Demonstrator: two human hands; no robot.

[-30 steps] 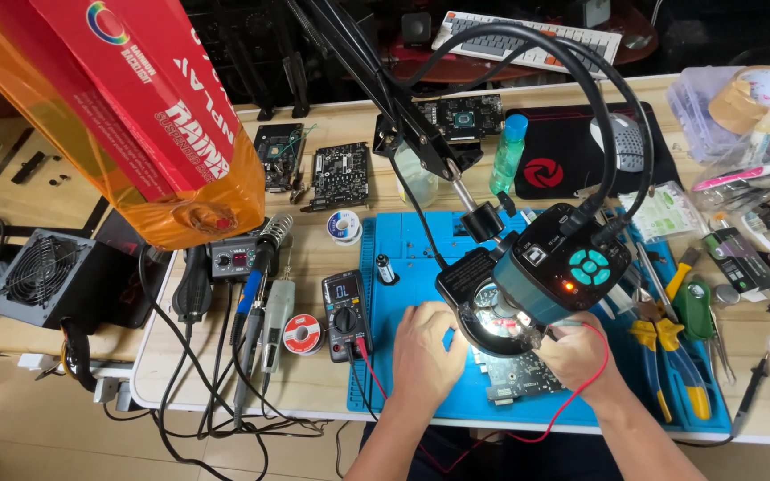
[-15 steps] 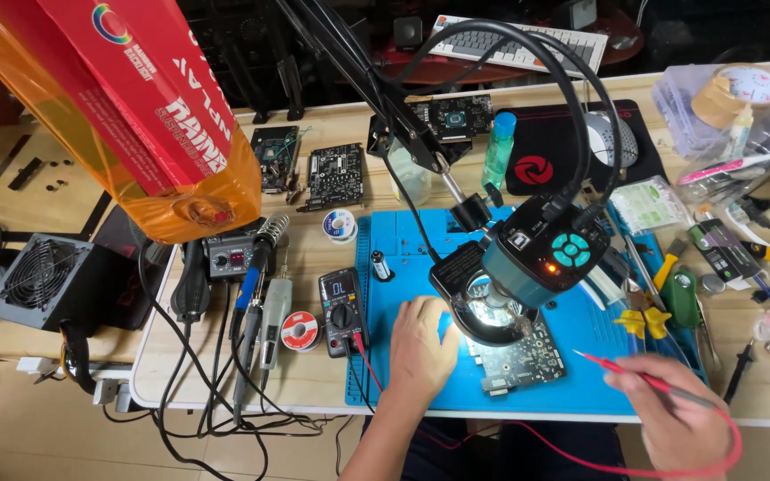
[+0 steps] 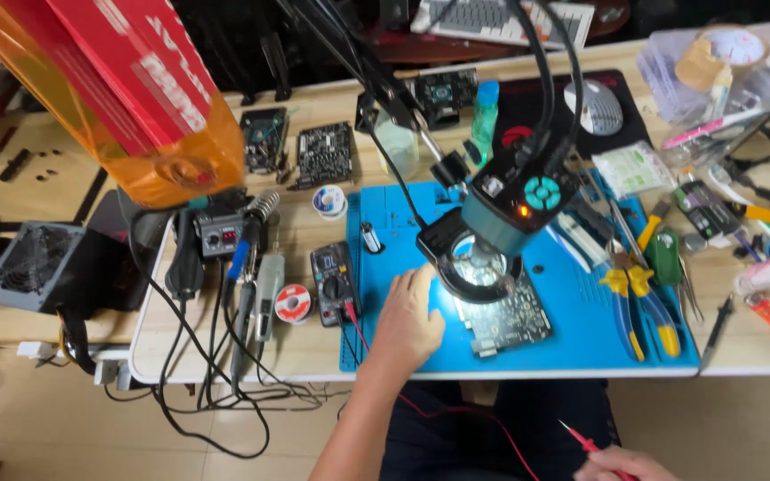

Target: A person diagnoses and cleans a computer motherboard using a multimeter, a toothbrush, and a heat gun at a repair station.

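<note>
Circuit board lies on blue mat.

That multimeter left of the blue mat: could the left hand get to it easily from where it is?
Probably yes. The left hand rests on the blue mat, and the multimeter lies just beside it. Only thin probe leads run between; nothing tall blocks the way.
</note>
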